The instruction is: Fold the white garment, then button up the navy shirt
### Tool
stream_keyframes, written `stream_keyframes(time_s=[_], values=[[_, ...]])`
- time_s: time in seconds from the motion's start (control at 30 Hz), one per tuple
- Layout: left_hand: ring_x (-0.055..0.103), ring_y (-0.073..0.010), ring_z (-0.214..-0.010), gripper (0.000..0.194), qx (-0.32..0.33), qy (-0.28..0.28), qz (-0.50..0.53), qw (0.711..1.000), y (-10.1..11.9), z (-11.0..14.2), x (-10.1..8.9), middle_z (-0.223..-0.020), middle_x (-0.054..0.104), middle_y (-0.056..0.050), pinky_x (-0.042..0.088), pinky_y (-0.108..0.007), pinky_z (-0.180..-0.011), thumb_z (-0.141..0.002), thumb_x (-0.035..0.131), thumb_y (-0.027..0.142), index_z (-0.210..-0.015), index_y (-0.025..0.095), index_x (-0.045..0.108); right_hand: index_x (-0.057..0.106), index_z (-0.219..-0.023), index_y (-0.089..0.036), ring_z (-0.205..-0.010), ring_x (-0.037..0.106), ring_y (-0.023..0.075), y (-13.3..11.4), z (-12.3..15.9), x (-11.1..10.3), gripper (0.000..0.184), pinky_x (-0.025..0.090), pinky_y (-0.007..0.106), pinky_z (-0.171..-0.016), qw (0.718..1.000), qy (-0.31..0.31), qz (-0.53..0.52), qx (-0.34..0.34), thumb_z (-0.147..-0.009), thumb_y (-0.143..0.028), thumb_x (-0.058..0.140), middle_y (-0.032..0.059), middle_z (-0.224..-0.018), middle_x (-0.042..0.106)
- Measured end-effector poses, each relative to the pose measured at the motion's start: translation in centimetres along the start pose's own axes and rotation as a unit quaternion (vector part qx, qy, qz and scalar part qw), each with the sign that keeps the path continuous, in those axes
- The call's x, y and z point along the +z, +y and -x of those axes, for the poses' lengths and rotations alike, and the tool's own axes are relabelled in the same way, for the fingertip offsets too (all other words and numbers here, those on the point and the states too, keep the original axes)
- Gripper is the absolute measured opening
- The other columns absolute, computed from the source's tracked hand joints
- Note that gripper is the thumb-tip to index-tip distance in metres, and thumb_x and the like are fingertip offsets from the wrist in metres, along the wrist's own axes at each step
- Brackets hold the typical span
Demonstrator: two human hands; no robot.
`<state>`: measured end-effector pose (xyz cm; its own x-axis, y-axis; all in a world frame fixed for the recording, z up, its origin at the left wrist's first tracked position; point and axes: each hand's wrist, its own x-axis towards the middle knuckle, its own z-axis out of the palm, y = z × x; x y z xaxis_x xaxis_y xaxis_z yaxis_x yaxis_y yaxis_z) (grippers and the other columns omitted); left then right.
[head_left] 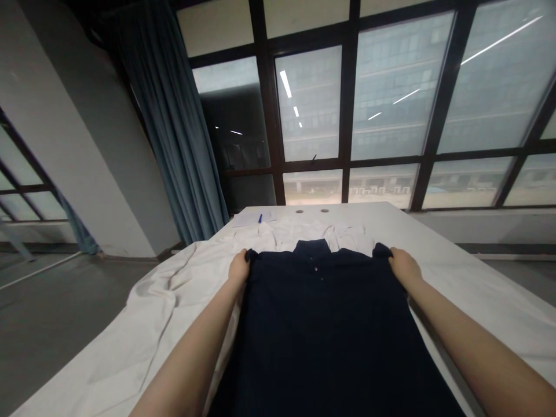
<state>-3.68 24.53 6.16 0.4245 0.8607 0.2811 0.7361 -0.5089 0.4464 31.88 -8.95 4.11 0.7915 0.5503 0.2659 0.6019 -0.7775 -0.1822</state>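
A dark navy shirt [319, 324] with a collar and small buttons is stretched out between my two hands, its collar at the far end. My left hand [240, 265] is closed on the shirt near its left shoulder or sleeve. At the opposite shoulder, my right hand [405, 267] grips a bunched bit of the same fabric. Under and behind the shirt lies a wrinkled white cloth [174, 289] spread over the table. The shirt's lower part runs out of the bottom of the view.
The white table [373, 215] reaches toward large dark-framed windows [310, 104]. A blue pen [260, 218] lies on paper [245, 219] at the far left end, near two round inserts in the tabletop. A blue curtain [169, 116] and a grey pillar [95, 127] stand at left.
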Motion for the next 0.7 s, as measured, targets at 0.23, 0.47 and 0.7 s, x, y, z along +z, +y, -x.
stream_keyframes(time_s=[0.23,0.47,0.7], values=[[0.056,-0.0233,-0.085,0.023,-0.054,0.021,-0.065,0.996,-0.4,-0.6,1.3,-0.089,0.060,-0.012,0.040,-0.030,-0.070,-0.078,0.040,0.028,-0.094,0.016,0.051,0.054,-0.095,-0.014,-0.083,0.056,0.0220,0.4,-1.3,-0.4,0.028,0.042,0.029,-0.065,0.998,-0.011,0.036,0.051,-0.077,-0.015,0.033,0.0128,-0.091,0.058],[0.035,-0.0351,-0.112,0.037,-0.105,0.106,-0.151,0.977,-1.0,1.1,0.8,-0.117,0.043,-0.024,0.027,-0.055,-0.084,-0.079,0.037,0.021,-0.113,0.009,0.042,0.042,-0.118,-0.019,-0.115,0.034,0.0291,-0.5,0.0,1.4,0.044,0.034,0.044,-0.087,0.998,-0.012,0.056,-0.010,-0.076,-0.011,0.034,0.0135,-0.125,0.040],[0.052,-0.0211,-0.099,0.031,0.088,-0.100,-0.118,0.984,5.9,-1.8,4.0,-0.106,0.058,-0.013,0.035,-0.033,-0.085,-0.080,0.037,0.023,-0.106,0.017,0.053,0.027,-0.128,-0.010,-0.123,0.024,0.0217,-7.7,-3.0,3.6,0.050,0.021,0.034,-0.099,0.988,-0.086,-0.027,-0.125,-0.083,-0.031,0.029,0.0107,-0.132,0.033]])
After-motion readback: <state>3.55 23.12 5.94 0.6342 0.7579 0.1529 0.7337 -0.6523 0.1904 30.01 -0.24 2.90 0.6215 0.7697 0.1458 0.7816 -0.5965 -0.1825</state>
